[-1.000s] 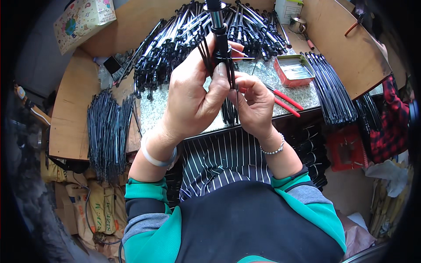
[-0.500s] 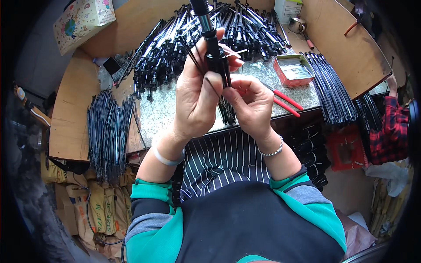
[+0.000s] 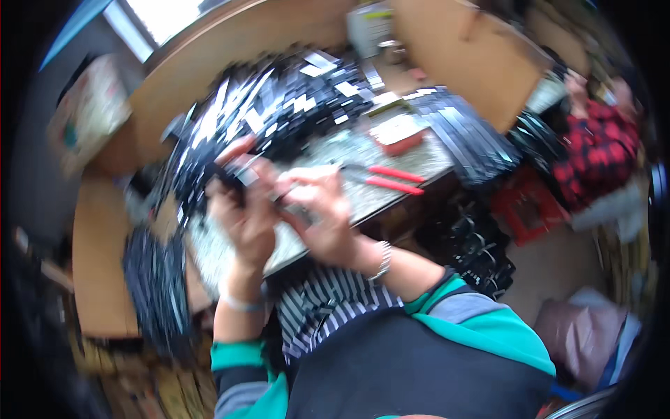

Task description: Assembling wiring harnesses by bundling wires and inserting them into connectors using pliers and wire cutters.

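Note:
Motion blurs both hands. My left hand [image 3: 244, 216] is raised in front of the worktop, its fingers curled round a dark umbrella frame [image 3: 232, 176], of which only a smeared black part shows. Close against it, my right hand [image 3: 322, 213] is closed, fingertips and thumb meeting beside the left palm; what they pinch is hidden by blur. Beyond the hands lies a big heap of black and silver umbrella shafts [image 3: 279, 98]. Red-handled pliers [image 3: 394, 179] rest on the speckled worktop [image 3: 356, 195], to the right of my right hand.
A red tin [image 3: 398, 136] stands behind the pliers. Bundles of thin black ribs lie at the right [image 3: 464, 136] and hang over the left edge [image 3: 157, 286]. Wooden panels [image 3: 467, 56] border the table. A person in a red checked sleeve [image 3: 600, 150] is at the far right.
The whole view has swung and blurred. Both hands have shifted left and lower in the picture, still together. The upright umbrella shaft seen clearly before is now mostly lost from sight.

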Tool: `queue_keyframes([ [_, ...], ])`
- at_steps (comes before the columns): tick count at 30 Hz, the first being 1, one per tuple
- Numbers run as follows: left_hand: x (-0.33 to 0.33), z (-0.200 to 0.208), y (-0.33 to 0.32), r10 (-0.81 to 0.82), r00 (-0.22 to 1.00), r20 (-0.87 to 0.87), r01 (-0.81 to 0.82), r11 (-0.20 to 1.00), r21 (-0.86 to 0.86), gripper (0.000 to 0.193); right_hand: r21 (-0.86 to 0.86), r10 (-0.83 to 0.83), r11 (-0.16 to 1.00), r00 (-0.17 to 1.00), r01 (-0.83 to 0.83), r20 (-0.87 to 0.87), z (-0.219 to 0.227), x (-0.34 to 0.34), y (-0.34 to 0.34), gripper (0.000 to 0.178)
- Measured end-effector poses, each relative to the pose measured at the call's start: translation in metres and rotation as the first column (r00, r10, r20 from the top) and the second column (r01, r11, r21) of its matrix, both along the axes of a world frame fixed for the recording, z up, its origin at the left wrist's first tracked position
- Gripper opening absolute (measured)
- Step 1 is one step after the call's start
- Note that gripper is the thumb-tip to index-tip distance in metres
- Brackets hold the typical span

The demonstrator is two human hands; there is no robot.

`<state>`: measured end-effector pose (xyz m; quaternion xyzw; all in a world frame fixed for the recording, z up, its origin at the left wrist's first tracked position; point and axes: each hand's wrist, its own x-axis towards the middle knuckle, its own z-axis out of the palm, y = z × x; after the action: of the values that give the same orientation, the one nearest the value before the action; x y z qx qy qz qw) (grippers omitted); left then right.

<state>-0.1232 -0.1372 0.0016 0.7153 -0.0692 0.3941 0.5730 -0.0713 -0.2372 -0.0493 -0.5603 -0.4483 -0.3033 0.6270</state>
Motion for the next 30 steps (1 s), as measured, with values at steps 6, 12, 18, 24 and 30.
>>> queue_keyframes([
  [6,-0.014,-0.005,-0.021,0.058,0.973,0.222,-0.042,0.996,-0.077,0.028,-0.088,0.137,0.981,0.936,-0.174,-0.324,-0.062,-0.027,-0.009,0.056],
  [12,-0.029,-0.027,-0.028,-0.363,0.929,0.067,0.368,0.893,-0.26,0.022,-0.222,0.375,0.808,0.767,-0.546,-0.521,-0.084,-0.035,-0.035,0.047],
  [18,-0.039,-0.042,-0.045,-0.017,0.965,-0.26,-0.022,0.989,-0.145,0.024,0.024,0.162,0.987,0.973,-0.161,-0.165,-0.023,-0.024,-0.057,0.062],
  [24,-0.057,-0.073,-0.044,-0.049,0.95,-0.307,0.048,0.999,-0.01,0.043,-0.183,0.016,0.983,0.998,-0.004,0.067,-0.003,-0.027,-0.06,0.035],
  [30,-0.062,-0.085,-0.047,-0.14,0.937,-0.32,0.137,0.99,-0.031,0.052,-0.296,0.146,0.918,0.92,-0.263,-0.364,-0.009,-0.04,-0.067,0.014],
])
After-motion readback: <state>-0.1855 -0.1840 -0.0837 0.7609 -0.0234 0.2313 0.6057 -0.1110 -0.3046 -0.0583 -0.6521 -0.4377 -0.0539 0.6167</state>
